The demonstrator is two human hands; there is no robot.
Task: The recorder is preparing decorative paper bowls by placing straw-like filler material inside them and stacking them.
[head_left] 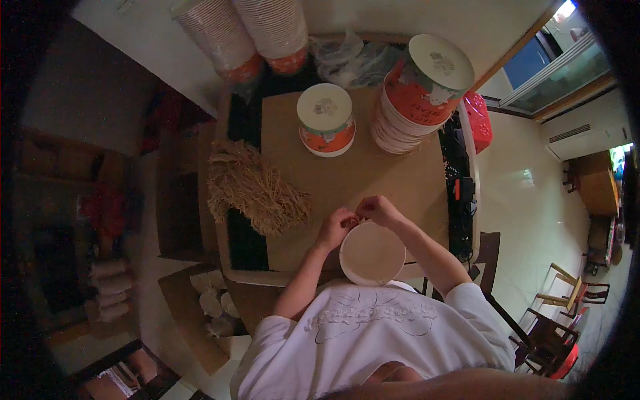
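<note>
we see both hands meet at the bowl's (372, 254) far rim; left hand (335, 227) and right hand (377, 209) pinch something small, too tiny to tell, the bowl just below them, equally near both.

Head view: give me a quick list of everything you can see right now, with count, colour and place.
Open paper bowl: one, pale inside, at the near table edge under both hands.
Lidded bowl: one, orange with white lid, table centre, far side.
Tilted stack of bowls: one, orange and white, far right of the table.
Tall bowl stacks: two, pale with orange rims, beyond the table's far left.
Straw-like bundle: one, tan, left part of the table.
Clear plastic bag: one, crumpled, far edge.
Table: one, brown.
Red stool: one, right of the table.
Wooden chairs: several, lower right floor.
Left hand: at the bowl's far rim, fingers pinched.
Right hand: beside it, pinching something too small to tell.
</note>
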